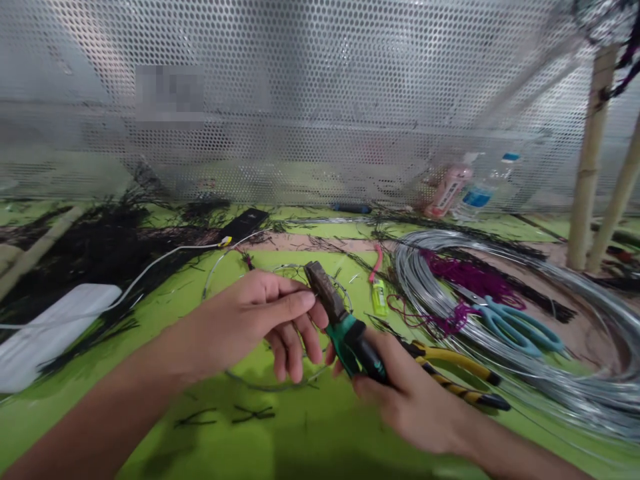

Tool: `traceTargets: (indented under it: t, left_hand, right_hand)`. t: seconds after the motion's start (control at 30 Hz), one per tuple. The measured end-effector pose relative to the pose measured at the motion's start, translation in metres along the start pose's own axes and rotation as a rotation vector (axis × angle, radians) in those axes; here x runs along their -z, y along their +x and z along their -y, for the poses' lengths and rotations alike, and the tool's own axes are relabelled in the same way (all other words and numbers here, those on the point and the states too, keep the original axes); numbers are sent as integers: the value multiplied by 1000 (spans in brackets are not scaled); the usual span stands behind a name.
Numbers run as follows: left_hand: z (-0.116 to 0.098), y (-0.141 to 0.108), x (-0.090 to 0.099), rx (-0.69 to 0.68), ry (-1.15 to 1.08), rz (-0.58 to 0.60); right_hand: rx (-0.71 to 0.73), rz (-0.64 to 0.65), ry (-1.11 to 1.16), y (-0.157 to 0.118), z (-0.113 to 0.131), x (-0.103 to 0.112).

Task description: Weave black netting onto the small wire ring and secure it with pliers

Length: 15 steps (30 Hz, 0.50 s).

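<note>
My right hand (395, 387) is wrapped round the green and black handles of a pair of pliers (327, 293), whose dark metal jaws point up and to the left. Beside the jaws, my left hand (270, 313) pinches with thumb and index finger; what lies between the fingertips is too small to make out, and its other fingers are loosely curled. Under both hands a wire ring (260, 387) rests on the green surface (240, 447). Two short dark twisted pieces (253, 414) lie in front of it.
On the right are a large coil of silver wire (415, 287), purple cord (475, 280), blue scissors (520, 327) and yellow-black pliers (455, 367). A green lighter (379, 298) sits behind the hands. At left are a white power bank (60, 333), a phone (245, 223) and dark strands (100, 247). Bottles (480, 193) stand by perforated metal (310, 100).
</note>
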State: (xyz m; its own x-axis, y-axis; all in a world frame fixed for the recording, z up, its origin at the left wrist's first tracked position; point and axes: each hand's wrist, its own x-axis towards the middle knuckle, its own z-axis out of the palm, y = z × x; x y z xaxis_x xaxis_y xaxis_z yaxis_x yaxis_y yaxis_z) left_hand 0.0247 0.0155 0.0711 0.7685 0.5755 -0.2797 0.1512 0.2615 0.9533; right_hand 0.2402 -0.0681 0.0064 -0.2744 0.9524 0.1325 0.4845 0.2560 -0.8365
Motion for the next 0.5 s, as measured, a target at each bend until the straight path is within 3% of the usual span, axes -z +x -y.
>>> traceTargets:
  t: [0.17,0.27,0.5]
  left_hand:
    - [-7,-6,-1,9,109,-7]
    - [-9,-9,-1,1,159,-22]
    - [-8,-12,5,-26,300,-76]
  right_hand:
    - [-197,79,142,-6,-2,26]
    - [-270,54,166,-10,-10,47]
    - [-234,-35,-169,-16,-37,110]
